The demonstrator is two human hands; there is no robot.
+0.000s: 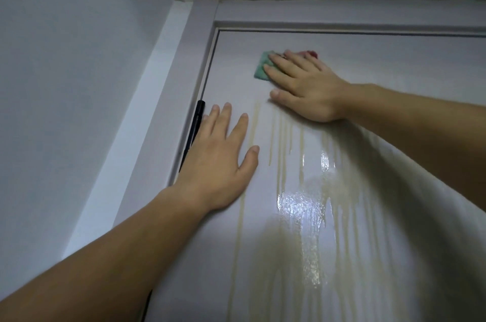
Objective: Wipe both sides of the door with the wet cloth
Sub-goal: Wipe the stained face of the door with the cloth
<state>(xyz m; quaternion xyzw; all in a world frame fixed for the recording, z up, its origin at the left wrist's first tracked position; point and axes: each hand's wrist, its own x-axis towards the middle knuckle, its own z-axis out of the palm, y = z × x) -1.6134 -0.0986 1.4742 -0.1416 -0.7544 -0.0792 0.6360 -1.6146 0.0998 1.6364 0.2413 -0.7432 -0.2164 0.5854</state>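
Both hands lie flat against the white door (381, 116), near its upper corner on the hinge side. The left hand (218, 161) rests palm-down with its fingers straight and spread, holding nothing; its outer edge sits just beside the black hinge (196, 121) at the gap between door and door frame (168, 111). The right hand (307, 87) is higher up, close under the top of the frame, and presses the cloth (261, 69) to the panel with straight fingers — nothing curled round it, the thumb stretched out on bare door. Green cloth shows past the fingertips, and a red bit peeks out above the hand. Below the right hand, yellowish water streaks (278, 142) run down the surface, and a wet sheen (297, 203) glints lower down — between the two forearms. To the left stands a pale wall (65, 84).
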